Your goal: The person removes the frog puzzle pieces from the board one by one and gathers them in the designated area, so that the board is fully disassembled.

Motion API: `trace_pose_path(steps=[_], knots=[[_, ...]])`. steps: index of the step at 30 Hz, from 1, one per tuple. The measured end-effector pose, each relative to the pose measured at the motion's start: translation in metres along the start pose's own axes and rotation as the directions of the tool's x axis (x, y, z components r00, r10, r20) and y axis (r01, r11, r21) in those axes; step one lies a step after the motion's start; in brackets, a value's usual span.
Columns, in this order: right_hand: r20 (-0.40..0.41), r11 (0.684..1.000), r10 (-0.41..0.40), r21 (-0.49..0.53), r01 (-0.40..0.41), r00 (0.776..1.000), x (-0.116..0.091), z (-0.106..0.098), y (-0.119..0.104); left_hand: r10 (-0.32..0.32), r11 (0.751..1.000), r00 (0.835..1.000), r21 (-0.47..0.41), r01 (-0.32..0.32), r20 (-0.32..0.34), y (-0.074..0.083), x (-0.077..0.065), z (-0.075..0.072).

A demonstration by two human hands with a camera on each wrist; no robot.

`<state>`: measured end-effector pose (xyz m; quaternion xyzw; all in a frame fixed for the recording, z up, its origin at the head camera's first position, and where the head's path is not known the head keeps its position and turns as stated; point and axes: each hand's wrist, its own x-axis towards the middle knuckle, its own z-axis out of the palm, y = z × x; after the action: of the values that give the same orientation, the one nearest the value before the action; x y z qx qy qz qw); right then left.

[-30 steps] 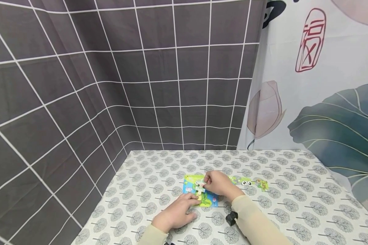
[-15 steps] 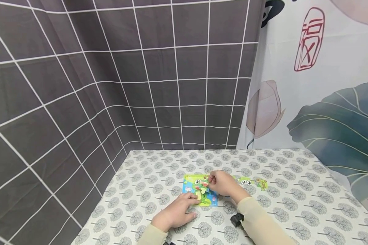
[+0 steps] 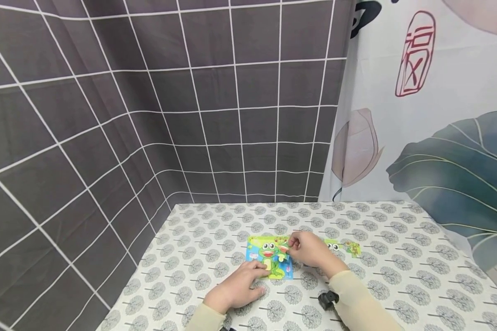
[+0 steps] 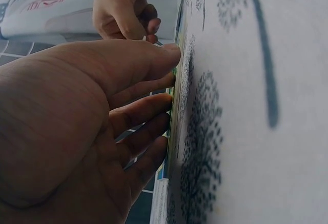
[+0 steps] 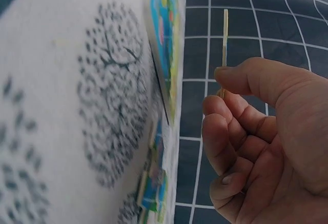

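A small puzzle board (image 3: 254,250) printed with a green frog lies flat on the table. My left hand (image 3: 238,284) rests its fairly straight fingers on the board's near-left part, covering some of the picture. Between the thumb and fingers of my right hand (image 3: 308,248) a thin jigsaw piece (image 3: 282,250) is pinched, green with a red patch. It is held over the right side of the board. The right wrist view shows this piece (image 5: 225,34) edge-on, raised apart from the board (image 5: 163,34).
Right of the board lie loose jigsaw pieces, one with printed eyes (image 3: 332,247) and one with a leafy pattern (image 3: 354,249). The right hand partly hides this area. A tree-print cloth (image 3: 207,216) covers the table, and a dark grid curtain (image 3: 215,124) hangs behind.
My right hand has moved right with the jigsaw piece, uncovering the frog's face on the board. The piece now shows its printed side more clearly. My left hand has stayed in place.
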<state>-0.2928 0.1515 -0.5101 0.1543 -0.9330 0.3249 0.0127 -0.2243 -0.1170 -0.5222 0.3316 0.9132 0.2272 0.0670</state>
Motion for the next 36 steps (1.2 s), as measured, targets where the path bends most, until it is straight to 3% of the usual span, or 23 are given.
trace_pose_path(steps=[15,36], knots=[[0.024,0.999,0.042,0.010,-0.042,0.999,-0.014,-0.021,0.020,0.000,1.000,1.000,0.005,0.000,-0.007,-0.004,-0.001,0.003],[0.062,0.997,0.031,0.062,-0.035,0.998,-0.027,-0.049,0.058,0.004,1.000,1.000,-0.008,-0.004,-0.015,-0.001,-0.001,0.000]])
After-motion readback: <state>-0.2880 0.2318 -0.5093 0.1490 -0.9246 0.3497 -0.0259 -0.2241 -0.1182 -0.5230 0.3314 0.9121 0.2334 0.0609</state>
